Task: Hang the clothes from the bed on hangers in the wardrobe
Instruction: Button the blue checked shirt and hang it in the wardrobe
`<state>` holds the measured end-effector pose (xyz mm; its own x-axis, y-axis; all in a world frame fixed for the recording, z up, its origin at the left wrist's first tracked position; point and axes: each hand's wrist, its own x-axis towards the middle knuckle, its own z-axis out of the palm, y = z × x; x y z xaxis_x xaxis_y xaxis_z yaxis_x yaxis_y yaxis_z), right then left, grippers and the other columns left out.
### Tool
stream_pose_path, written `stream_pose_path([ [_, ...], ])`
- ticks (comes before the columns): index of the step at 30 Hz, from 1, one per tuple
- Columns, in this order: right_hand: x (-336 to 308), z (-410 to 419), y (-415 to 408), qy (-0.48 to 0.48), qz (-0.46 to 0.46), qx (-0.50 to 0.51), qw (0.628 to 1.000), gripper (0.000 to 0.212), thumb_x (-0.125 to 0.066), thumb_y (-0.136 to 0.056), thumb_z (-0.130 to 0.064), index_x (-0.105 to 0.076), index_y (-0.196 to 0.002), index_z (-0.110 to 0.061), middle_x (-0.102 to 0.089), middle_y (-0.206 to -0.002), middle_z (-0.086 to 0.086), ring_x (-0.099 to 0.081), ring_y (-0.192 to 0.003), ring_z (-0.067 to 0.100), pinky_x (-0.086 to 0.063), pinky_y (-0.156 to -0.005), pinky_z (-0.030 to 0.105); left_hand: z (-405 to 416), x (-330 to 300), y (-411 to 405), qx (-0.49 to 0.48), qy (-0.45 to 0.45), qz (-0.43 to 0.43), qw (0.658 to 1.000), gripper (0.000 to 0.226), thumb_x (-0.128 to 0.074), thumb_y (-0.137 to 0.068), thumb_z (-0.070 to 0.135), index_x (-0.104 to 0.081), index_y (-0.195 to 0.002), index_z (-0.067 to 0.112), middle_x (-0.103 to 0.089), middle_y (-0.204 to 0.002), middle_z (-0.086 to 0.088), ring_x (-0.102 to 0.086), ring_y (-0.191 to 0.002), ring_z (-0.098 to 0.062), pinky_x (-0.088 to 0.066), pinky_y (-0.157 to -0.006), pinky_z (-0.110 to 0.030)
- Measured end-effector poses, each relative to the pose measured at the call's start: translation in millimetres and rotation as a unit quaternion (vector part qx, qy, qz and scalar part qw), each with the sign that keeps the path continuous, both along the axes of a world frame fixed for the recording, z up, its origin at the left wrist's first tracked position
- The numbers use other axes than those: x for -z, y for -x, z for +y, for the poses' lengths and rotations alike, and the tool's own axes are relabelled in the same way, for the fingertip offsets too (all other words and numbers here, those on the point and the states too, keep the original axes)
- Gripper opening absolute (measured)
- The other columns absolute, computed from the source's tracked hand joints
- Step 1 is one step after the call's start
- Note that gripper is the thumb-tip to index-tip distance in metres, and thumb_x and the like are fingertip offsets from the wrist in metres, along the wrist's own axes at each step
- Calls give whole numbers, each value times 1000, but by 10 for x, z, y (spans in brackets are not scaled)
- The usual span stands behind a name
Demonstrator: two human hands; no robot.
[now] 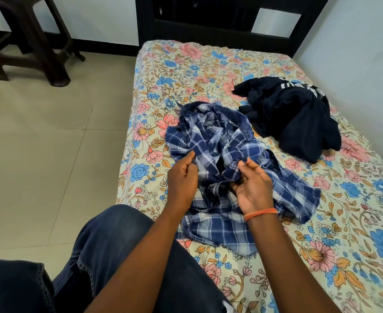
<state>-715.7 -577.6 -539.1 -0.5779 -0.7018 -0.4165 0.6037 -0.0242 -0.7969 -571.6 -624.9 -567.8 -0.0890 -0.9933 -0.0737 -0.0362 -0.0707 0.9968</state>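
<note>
A crumpled blue checked shirt (pixel 226 168) lies near the middle of the bed (pixel 208 71), on a floral sheet. Both hands are on it — the left hand (pixel 182 177) pinches a fold at the shirt's left side between thumb and curled fingers, and the right hand (pixel 252 186), palm turned up, curls its fingers round a bunched fold at the centre. An orange band (pixel 260 213) circles the right wrist. A dark navy garment (pixel 294 118) sits heaped just beyond, toward the wall. A dark chair (pixel 27 39) stands on the tiled floor (pixel 39 143).
</note>
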Motion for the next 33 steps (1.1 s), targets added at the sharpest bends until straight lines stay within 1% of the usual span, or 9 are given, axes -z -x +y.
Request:
stream_pose_path([
  [3, -19, -5, -41, 4, 33, -20, 999, 16, -64, -89, 4, -65, -90, -12, -70, -89, 5, -67, -81, 17, -59, -77, 43, -30, 62, 19, -11, 67, -43, 997, 37, -48, -99, 9, -65, -126, 27, -67, -91, -1, -40, -45, -2, -32, -44, -14],
  [6, -8, -16, -122, -10, 72, -48, 996, 14, -67, -87, 4, -66, -86, -11, -70, -82, 4, -67, -78, 19, -58, -78, 42, -31, 63, 65, -2, 58, -57, 997, 24, -55, -97, 15, -74, -110, 23, -62, -98, 2, -55, -68, 6, -40, -60, -8],
  [8, 23, -33, -156, -21, 89, -55, 994, 16, -68, -85, 7, -68, -91, -8, -72, -87, 8, -68, -87, 24, -56, -88, 47, -19, 79, 88, 17, 32, -61, 997, 20, -57, -96, 13, -74, -105, 18, -63, -101, 4, -56, -69, 10, -42, -59, -6],
  [14, 113, -38, -172, -54, 107, -59, 991, 26, -68, -81, 13, -69, -99, -6, -70, -102, 19, -67, -97, 30, -51, -100, 49, -49, 188, 123, 60, -12, -56, 997, 7, -66, -91, 15, -72, -88, 16, -71, -82, -2, -66, -76, -20, -53, -73, -34],
  [20, 193, -28, -208, -74, 181, -61, 979, 25, -69, -83, 9, -69, -94, -14, -70, -96, 7, -65, -91, 16, -54, -79, 21, -106, 241, 190, 18, -76, 22, 997, 10, -58, -97, 16, -66, -92, 16, -67, -81, -3, -60, -68, -15, -53, -68, -35],
  [24, 247, -57, -223, -93, 193, -56, 975, 21, -72, -85, 2, -70, -92, -17, -72, -101, 6, -67, -100, 19, -53, -90, 29, -170, 237, 173, 16, -131, 70, 989, 15, -57, -98, 17, -60, -113, 16, -66, -91, -6, -57, -62, -11, -51, -54, -28],
  [28, 253, -94, -215, -92, 181, -54, 978, 16, -72, -86, 0, -70, -93, -14, -72, -98, 6, -68, -97, 19, -53, -92, 31, -173, 200, 204, 60, -121, 84, 987, 24, -52, -97, 6, -65, -100, 25, -68, -91, -4, -60, -76, -17, -55, -71, -36],
  [31, 277, -113, -203, -80, 183, -54, 978, 10, -71, -87, -2, -69, -92, -11, -71, -90, 3, -67, -89, 16, -54, -92, 32, -189, 225, 204, 68, -139, 86, 984, 18, -53, -97, 4, -67, -101, 14, -65, -83, -6, -56, -68, -14, -49, -56, -22],
  [33, 306, -123, -205, -83, 193, -59, 976, 7, -71, -88, -5, -69, -91, -11, -71, -88, 2, -66, -87, 15, -54, -93, 34, -199, 266, 197, 76, -128, 67, 987, 12, -56, -96, 6, -65, -94, 13, -58, -79, -8, -49, -64, -15, -43, -54, -21],
])
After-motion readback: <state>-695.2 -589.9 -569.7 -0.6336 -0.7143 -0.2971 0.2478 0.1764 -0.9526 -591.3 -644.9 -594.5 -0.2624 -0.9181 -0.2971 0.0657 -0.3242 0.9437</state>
